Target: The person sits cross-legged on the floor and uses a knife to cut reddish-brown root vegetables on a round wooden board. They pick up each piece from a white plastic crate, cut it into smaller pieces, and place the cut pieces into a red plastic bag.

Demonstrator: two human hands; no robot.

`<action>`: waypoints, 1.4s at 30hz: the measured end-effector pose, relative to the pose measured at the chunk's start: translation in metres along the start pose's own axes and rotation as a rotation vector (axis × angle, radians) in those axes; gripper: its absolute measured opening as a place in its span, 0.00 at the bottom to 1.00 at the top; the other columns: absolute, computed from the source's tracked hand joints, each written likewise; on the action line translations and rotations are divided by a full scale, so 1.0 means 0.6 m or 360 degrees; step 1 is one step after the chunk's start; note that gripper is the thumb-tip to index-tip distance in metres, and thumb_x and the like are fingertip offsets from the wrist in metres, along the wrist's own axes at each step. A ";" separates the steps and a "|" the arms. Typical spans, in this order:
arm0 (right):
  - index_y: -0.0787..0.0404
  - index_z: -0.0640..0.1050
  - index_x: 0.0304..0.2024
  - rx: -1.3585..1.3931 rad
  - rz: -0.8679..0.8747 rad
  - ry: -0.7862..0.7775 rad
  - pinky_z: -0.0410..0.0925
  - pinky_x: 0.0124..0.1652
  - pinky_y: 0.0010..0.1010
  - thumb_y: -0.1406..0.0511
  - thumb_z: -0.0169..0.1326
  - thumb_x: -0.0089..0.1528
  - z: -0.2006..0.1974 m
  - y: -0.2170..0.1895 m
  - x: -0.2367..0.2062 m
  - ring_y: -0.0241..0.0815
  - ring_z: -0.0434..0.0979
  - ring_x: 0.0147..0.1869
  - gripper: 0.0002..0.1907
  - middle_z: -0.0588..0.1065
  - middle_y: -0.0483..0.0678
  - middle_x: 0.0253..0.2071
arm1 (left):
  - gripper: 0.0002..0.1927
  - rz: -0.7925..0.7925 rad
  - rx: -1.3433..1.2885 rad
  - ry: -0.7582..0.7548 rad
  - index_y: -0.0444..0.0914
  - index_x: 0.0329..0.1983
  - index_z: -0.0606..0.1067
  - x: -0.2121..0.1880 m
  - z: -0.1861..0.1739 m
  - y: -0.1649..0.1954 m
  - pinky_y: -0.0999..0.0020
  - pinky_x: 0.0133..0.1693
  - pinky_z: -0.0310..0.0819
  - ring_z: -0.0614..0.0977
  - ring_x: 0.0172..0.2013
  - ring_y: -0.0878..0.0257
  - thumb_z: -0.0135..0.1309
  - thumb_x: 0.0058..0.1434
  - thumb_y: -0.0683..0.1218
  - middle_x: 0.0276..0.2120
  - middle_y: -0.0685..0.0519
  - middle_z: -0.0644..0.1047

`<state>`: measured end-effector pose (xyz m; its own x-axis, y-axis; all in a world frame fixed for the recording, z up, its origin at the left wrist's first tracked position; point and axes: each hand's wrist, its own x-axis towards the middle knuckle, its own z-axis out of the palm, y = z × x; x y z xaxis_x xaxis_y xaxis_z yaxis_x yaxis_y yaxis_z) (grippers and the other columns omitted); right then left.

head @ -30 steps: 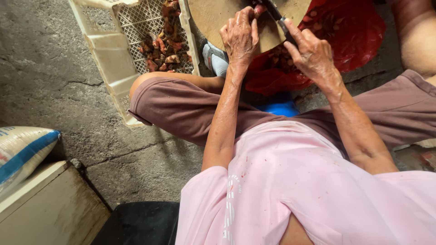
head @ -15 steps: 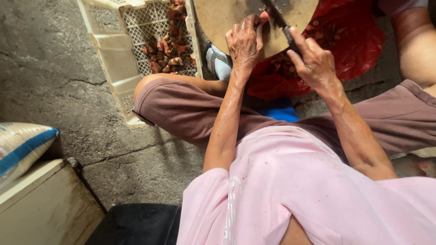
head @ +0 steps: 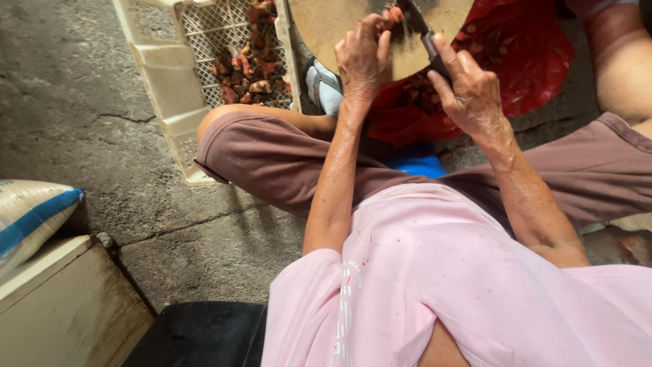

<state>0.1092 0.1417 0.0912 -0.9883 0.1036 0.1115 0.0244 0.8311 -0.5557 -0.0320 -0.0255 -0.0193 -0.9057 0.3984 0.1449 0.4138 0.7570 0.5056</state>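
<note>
A round wooden chopping block (head: 339, 27) lies at the top of the head view. My left hand (head: 363, 58) rests on it, fingers curled around a small reddish piece (head: 394, 13) pinned at the fingertips. My right hand (head: 468, 88) grips the dark handle of a knife (head: 422, 30), whose blade points up to the reddish piece. Under the block's right edge a red plastic bag (head: 523, 54) holds cut brownish pieces.
A cream plastic crate (head: 163, 75) with reddish-brown chunks sits on the concrete floor at upper left. A white and blue shoe (head: 322, 85) lies beside it. A blue-striped sack (head: 30, 214) and a pale box (head: 61, 306) are at lower left. Another person's arm (head: 621, 61) is at upper right.
The view has shifted slightly, so the block and crate sit a little farther right. Both hands stay at the block, the left fingers reaching a little farther up over the piece.
</note>
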 end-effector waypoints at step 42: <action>0.64 0.60 0.77 -0.0244 0.0164 -0.0147 0.71 0.64 0.43 0.71 0.53 0.72 -0.063 0.144 -0.036 0.63 0.78 0.66 0.32 0.74 0.65 0.68 | 0.04 -0.1374 -0.1135 0.0933 0.42 0.45 0.75 -0.180 -0.268 -0.551 0.70 0.28 0.73 0.78 0.28 0.68 0.52 0.71 0.45 0.35 0.56 0.77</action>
<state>0.1382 0.2322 0.0718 -0.9889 0.1474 -0.0194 0.1415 0.8928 -0.4276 -0.0855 -0.4019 -0.0654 -0.8359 -0.5119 -0.1982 -0.3068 0.1362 0.9420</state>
